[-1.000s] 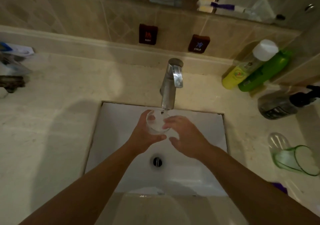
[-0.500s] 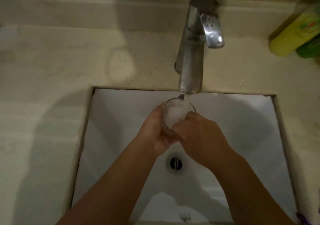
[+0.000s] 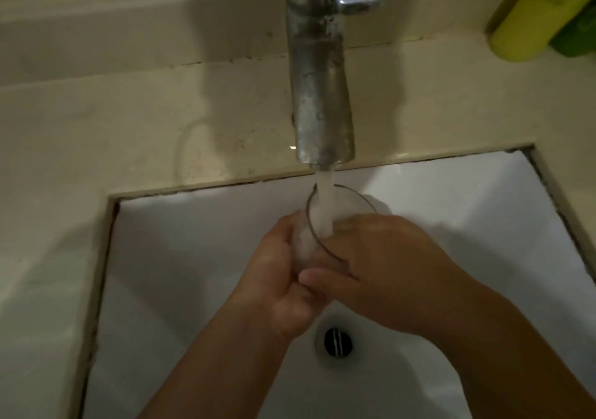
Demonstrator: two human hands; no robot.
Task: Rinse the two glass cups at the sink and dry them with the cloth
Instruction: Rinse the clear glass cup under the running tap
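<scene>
A clear glass cup (image 3: 348, 207) sits under the chrome faucet (image 3: 319, 89), tilted, with its mouth up and towards the tap. A stream of water runs from the spout into it. My left hand (image 3: 277, 283) grips the cup from the left and below. My right hand (image 3: 383, 263) covers the cup's right side, with its fingers curled over the rim and its thumb under the cup. Both hands are above the white sink basin (image 3: 180, 250). The second cup and the cloth are out of view.
The drain (image 3: 338, 342) lies just below my hands. A beige stone counter (image 3: 96, 134) surrounds the basin. A yellow-green bottle (image 3: 535, 8) and a darker green bottle (image 3: 577, 31) stand at the back right corner.
The view has come closer to the sink, so the counter's right side has left the frame. My right hand has closed further round the cup, which stays under the running water.
</scene>
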